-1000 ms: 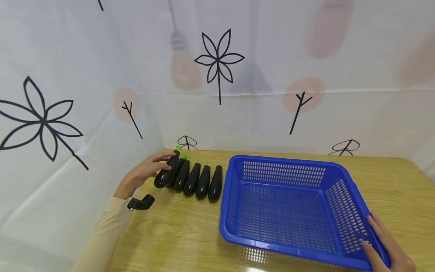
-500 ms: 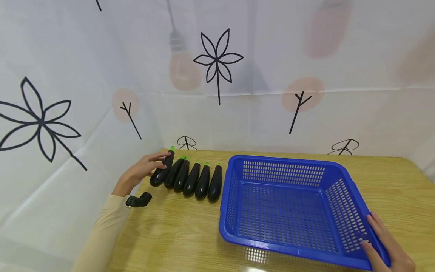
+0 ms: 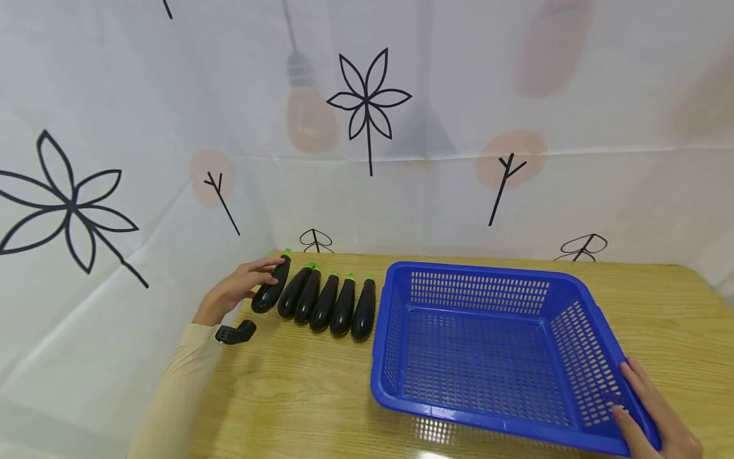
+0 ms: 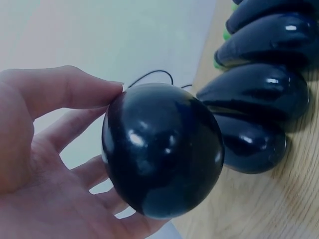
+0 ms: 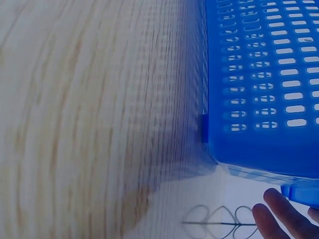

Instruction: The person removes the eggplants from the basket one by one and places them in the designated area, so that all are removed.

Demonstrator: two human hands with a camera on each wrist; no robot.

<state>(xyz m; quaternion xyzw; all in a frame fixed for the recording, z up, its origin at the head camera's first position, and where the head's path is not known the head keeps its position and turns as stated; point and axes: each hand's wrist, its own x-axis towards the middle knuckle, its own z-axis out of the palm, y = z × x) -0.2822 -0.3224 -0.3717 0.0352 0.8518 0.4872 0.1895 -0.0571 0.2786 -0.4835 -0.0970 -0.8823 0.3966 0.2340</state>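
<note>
My left hand (image 3: 236, 288) holds a dark, glossy eggplant (image 3: 268, 294) by its sides, at the left end of a row. Its green stem end points to the back wall. In the left wrist view, the thumb lies along the top of the held eggplant's round end (image 4: 162, 149) and the other fingers curl beneath. Several more eggplants (image 3: 342, 312) lie side by side to its right, a narrow gap away. My right hand (image 3: 659, 421) grips the right rim of a blue plastic basket (image 3: 436, 411), thumb inside and fingers outside.
The slotted basket covers the middle and right of the wood-grain table (image 3: 287, 395), its left side close to the row of eggplants. White cloth (image 3: 424, 210) with plant drawings hangs behind and along the left. A black wrist device (image 3: 236, 333) sits on the left sleeve.
My left hand has shifted left with the eggplant, parting it from the row that it overlapped before. The right hand and the basket stay in place.
</note>
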